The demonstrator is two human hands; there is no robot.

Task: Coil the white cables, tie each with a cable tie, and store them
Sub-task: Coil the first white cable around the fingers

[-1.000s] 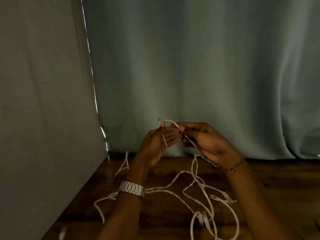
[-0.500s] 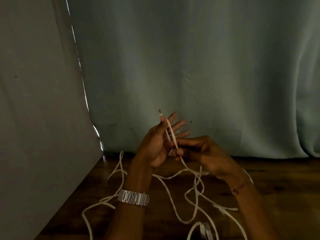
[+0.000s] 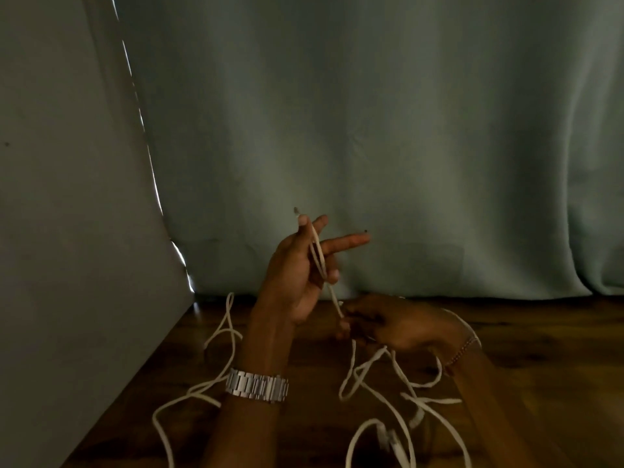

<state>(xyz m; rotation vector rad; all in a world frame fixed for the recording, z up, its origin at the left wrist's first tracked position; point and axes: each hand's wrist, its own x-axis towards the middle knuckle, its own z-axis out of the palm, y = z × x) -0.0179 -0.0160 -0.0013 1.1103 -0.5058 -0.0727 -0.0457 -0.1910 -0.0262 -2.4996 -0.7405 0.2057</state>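
Note:
White cables (image 3: 374,393) lie tangled in loose loops on the dark wooden table (image 3: 540,349). My left hand (image 3: 300,268) is raised above the table, palm toward me. It pinches one cable end under the thumb, with the plug tip sticking up past the fingers. That cable (image 3: 319,258) runs down across the palm to my right hand (image 3: 388,325). The right hand is low, just above the table, and pinches the same cable between thumb and fingers. No cable tie shows in the dim light.
A grey-green curtain (image 3: 371,130) hangs right behind the table. A pale wall (image 3: 67,197) closes the left side. More cable loops (image 3: 202,390) lie at the left, under my left forearm with its metal watch.
My right hand has dropped from beside the left hand down toward the table, drawing the cable taut along the left palm. The left fingers have spread out.

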